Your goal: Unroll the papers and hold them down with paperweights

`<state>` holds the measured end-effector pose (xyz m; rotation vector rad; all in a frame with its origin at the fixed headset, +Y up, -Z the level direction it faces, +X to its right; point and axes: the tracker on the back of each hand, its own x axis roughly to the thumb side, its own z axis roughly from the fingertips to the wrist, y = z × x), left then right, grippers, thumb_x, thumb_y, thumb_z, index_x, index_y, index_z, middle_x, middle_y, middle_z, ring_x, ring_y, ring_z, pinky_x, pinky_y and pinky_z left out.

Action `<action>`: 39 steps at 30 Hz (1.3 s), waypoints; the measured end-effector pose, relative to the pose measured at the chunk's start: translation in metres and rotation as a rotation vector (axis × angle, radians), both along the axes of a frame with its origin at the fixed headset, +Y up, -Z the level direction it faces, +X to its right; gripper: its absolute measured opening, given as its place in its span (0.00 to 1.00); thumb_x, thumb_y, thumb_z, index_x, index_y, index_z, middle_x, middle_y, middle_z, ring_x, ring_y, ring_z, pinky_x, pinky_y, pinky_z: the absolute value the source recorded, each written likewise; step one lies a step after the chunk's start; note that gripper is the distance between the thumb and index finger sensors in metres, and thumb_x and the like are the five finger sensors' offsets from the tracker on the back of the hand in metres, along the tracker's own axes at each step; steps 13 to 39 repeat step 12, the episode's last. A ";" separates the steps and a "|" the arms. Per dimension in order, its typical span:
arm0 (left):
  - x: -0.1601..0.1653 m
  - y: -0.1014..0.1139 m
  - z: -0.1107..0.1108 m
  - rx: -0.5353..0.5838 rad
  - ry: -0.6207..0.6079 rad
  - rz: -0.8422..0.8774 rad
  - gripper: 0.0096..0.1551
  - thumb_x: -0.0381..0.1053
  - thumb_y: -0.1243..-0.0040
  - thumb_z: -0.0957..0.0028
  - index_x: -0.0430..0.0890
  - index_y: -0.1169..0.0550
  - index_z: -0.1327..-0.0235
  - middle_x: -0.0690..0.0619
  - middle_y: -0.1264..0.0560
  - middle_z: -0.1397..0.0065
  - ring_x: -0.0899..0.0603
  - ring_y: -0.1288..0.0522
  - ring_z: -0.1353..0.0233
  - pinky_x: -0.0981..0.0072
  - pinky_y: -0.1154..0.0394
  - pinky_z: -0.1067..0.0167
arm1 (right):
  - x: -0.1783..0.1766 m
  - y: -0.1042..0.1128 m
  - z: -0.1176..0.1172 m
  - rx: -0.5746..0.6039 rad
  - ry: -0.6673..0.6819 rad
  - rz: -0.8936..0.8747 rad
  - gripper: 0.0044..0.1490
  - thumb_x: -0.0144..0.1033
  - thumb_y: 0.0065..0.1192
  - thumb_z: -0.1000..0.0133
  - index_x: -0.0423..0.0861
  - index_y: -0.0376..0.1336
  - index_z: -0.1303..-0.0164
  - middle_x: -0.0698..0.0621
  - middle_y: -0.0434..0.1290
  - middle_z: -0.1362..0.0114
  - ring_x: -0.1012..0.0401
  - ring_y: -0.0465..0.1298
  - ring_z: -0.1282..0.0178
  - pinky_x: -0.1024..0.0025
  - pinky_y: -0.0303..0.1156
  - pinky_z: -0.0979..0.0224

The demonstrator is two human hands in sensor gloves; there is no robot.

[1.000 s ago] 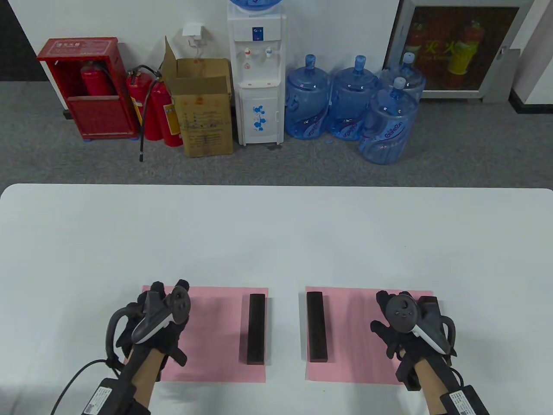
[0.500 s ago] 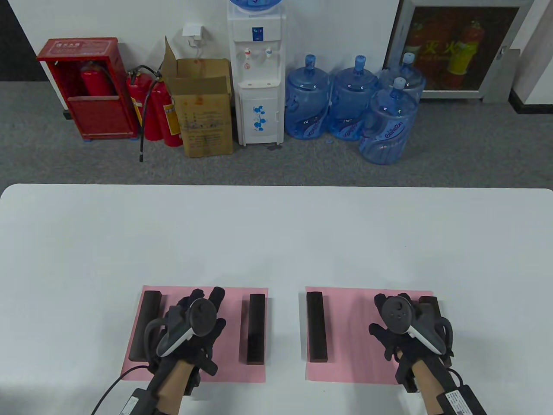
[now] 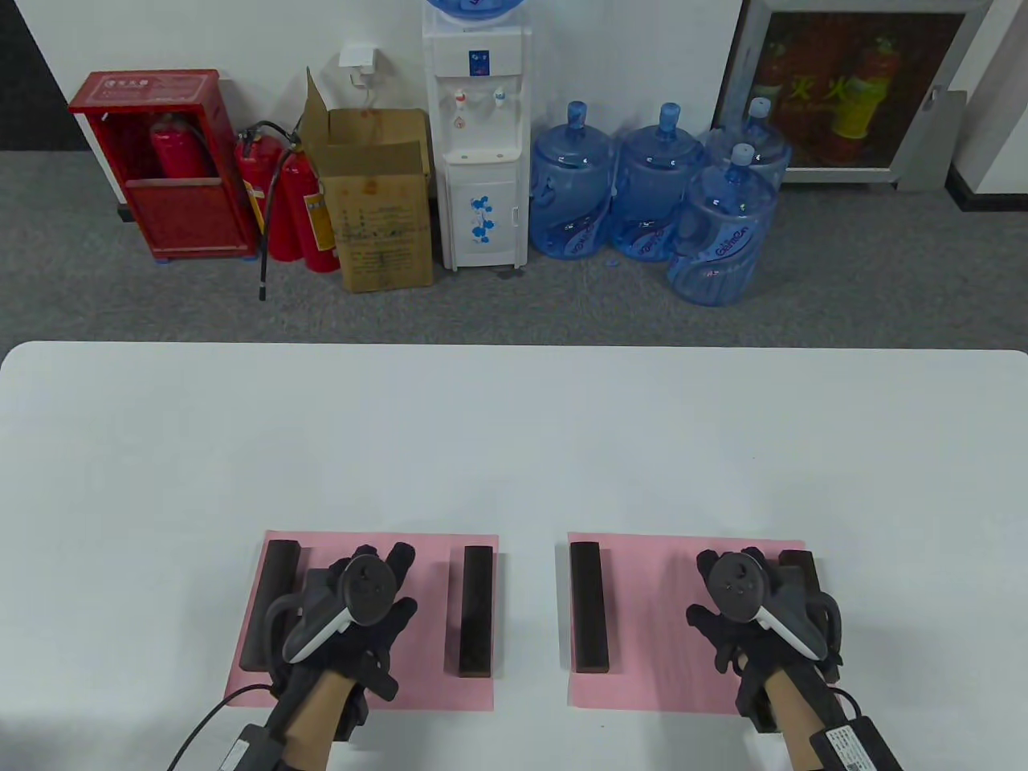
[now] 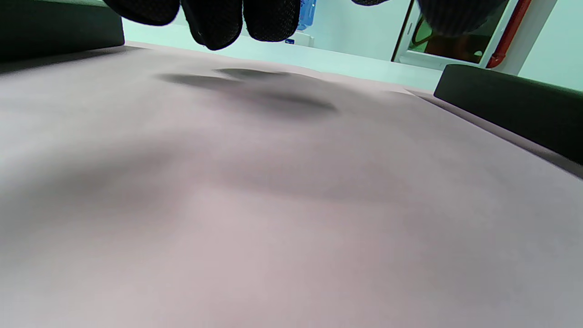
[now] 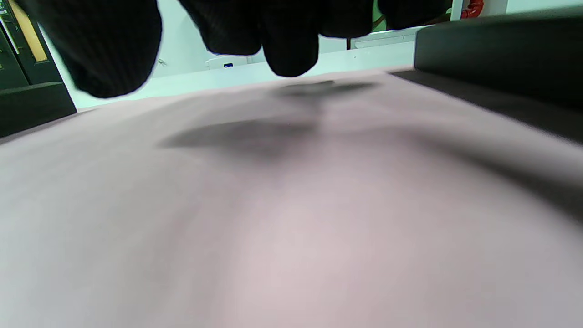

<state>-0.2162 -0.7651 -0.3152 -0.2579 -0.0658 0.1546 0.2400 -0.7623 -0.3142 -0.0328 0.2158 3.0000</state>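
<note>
L hand [image 3: 361, 610] has slid off the far-left dark wood block weight [image 3: 271, 604] & hovers mid left pink paper sheet [image 3: 418, 618], fingers [image 4: 214, 23] loose, holding nothing. R hand [image 3: 743, 614] same over right pink sheet [image 3: 658, 626]. Both sheets flat on white counter [image 3: 514, 442], prob done.

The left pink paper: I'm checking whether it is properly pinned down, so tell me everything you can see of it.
The left pink paper is a plain, thin rectangular sheet lying unrolled and flat on the white table, near its front edge. A dark bar-shaped paperweight lies along its left edge and another along its right edge, both running front to back. The left hand is over its middle; in the left wrist view the fingertips hang just above the sheet, casting shadows on it.
</note>
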 end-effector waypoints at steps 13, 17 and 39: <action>-0.001 0.001 0.003 -0.018 -0.009 0.014 0.40 0.68 0.51 0.47 0.70 0.47 0.20 0.43 0.44 0.11 0.29 0.40 0.16 0.31 0.42 0.25 | 0.000 0.000 0.001 -0.006 -0.002 0.000 0.50 0.58 0.62 0.55 0.52 0.54 0.22 0.47 0.57 0.19 0.46 0.50 0.15 0.43 0.51 0.19; -0.001 0.001 0.003 -0.018 -0.009 0.014 0.40 0.68 0.51 0.47 0.70 0.47 0.20 0.43 0.44 0.11 0.29 0.40 0.16 0.31 0.42 0.25 | 0.000 0.000 0.001 -0.006 -0.002 0.000 0.50 0.58 0.62 0.55 0.52 0.54 0.22 0.47 0.57 0.19 0.46 0.50 0.15 0.43 0.51 0.19; -0.001 0.001 0.003 -0.018 -0.009 0.014 0.40 0.68 0.51 0.47 0.70 0.47 0.20 0.43 0.44 0.11 0.29 0.40 0.16 0.31 0.42 0.25 | 0.000 0.000 0.001 -0.006 -0.002 0.000 0.50 0.58 0.62 0.55 0.52 0.54 0.22 0.47 0.57 0.19 0.46 0.50 0.15 0.43 0.51 0.19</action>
